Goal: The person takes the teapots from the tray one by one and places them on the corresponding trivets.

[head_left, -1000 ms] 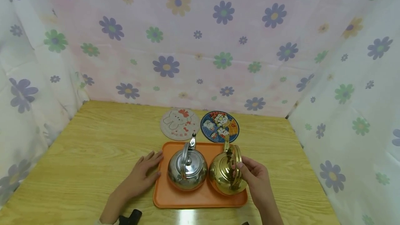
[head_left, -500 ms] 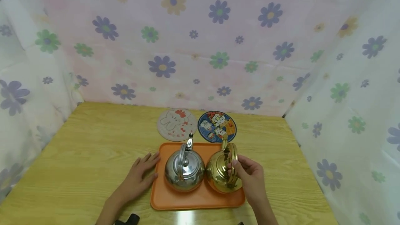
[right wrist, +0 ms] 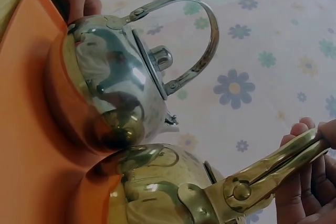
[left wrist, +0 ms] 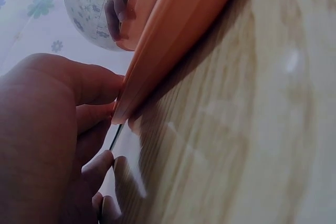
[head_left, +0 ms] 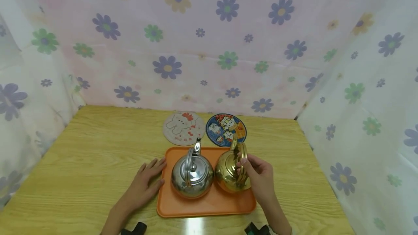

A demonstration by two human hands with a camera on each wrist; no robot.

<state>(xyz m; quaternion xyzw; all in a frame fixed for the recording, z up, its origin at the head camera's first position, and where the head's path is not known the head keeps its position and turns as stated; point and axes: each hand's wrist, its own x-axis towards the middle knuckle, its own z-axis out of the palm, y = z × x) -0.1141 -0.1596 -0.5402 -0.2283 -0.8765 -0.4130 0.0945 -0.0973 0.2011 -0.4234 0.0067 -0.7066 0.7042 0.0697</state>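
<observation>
Left hand (head_left: 145, 184): lies flat on the table, fingers straight and spread, fingertips touching the left rim of the tray; in the left wrist view the thumb (left wrist: 89, 82) presses against the tray's edge. It grips nothing.
Table (head_left: 81, 155): light wood grain, carrying everything in view.
Cream mat (head_left: 183, 128): round, printed with a pale rabbit and red bows, lying flat behind the tray on the left, just beside the blue mat.
Tray (head_left: 209, 206): orange, rectangular, shallow rim, at the near middle of the table, holding both kettles.
Silver kettle (head_left: 192, 175): stands upright on the tray's left half, handle raised, spout pointing away from the person, its side touching or nearly touching the gold kettle; nobody holds it.
Blue mat (head_left: 222, 128): round, with a bright cartoon print, flat behind the tray on the right, partly hidden by the gold kettle's spout.
Gold kettle (head_left: 228, 171): on the tray's right half, its handle (right wrist: 273, 169) swung up; whether its base rests fully on the tray cannot be told.
Right hand (head_left: 258, 178): fingers curled round the gold kettle's handle, pinching it from the right side.
Backdrop (head_left: 209, 46): pale cloth printed with purple, green and yellow flowers, walling the table on three sides.
</observation>
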